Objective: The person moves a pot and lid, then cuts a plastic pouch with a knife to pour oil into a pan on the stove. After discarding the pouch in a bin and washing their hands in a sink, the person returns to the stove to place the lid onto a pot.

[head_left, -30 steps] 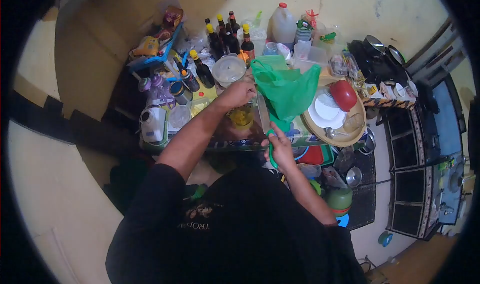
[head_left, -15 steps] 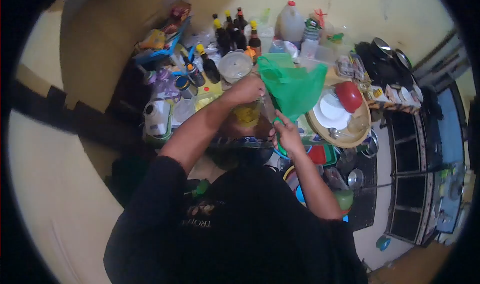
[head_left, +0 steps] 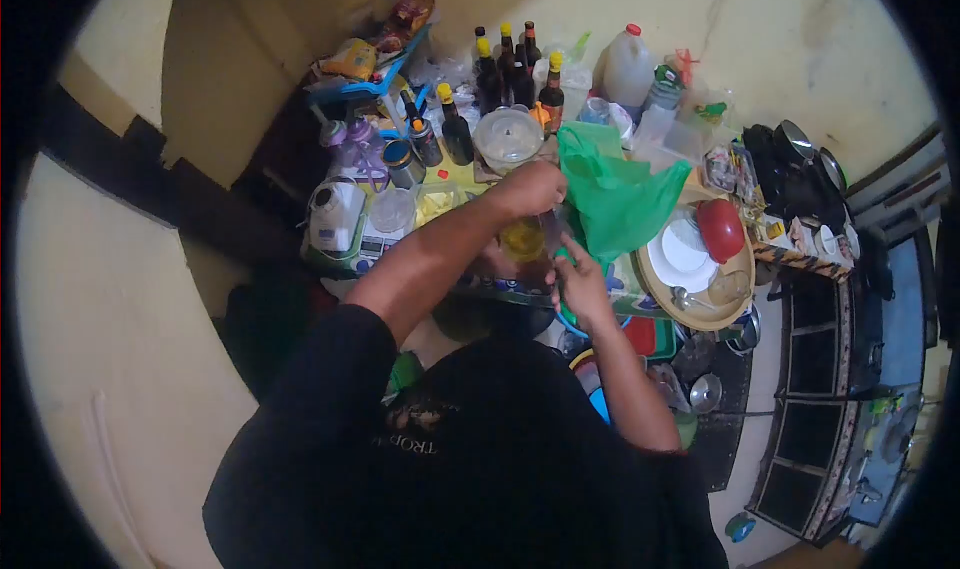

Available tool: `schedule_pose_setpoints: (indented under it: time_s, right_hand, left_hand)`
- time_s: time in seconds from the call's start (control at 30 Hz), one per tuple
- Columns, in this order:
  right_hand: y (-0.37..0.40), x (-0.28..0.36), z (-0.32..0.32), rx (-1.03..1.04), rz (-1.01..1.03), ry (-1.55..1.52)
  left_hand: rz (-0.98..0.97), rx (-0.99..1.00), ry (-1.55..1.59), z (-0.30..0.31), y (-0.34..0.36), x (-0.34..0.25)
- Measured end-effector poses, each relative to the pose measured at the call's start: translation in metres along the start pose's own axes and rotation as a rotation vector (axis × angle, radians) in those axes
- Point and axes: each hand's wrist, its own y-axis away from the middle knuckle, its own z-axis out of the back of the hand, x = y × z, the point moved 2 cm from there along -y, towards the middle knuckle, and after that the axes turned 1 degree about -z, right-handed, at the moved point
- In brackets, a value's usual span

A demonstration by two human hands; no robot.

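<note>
Left grip [head_left: 535, 189] closed over yellow jar [head_left: 522, 240], right grip [head_left: 582, 287] holding green bag [head_left: 625, 204]

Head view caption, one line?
Left hand on yellow-liquid container, right hand holding green plastic bag at cluttered table.

One head-worn fisheye camera looks steeply down, close over the cluttered table [head_left: 455, 177].

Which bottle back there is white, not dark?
The big white jug with the red cap, standing by the wall to the right of the dark bottles. It is wide and pale; they are slim and dark.
</note>
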Motion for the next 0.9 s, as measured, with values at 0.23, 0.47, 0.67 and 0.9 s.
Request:
schedule_pose_setpoints:
  time_s: [0.23, 0.47, 0.67, 0.9]
  right_hand:
    - [-0.015, -0.013, -0.004, -0.05, 0.027, -0.114]
    - [-0.014, -0.015, -0.003, -0.042, 0.017, -0.139]
    - [-0.003, -0.01, -0.002, -0.008, 0.023, -0.116]
    - [-0.015, -0.011, -0.005, 0.004, 0.041, 0.007]
  left_hand:
    - [-0.021, -0.022, 0.179, -0.001, 0.002, -0.001]
    - [-0.004, 0.035, 0.139, 0.006, 0.014, 0.012]
    - [0.004, -0.022, 0.055, 0.006, 0.01, 0.014]
    - [0.003, 0.061, 0.026, 0.008, 0.007, 0.002]
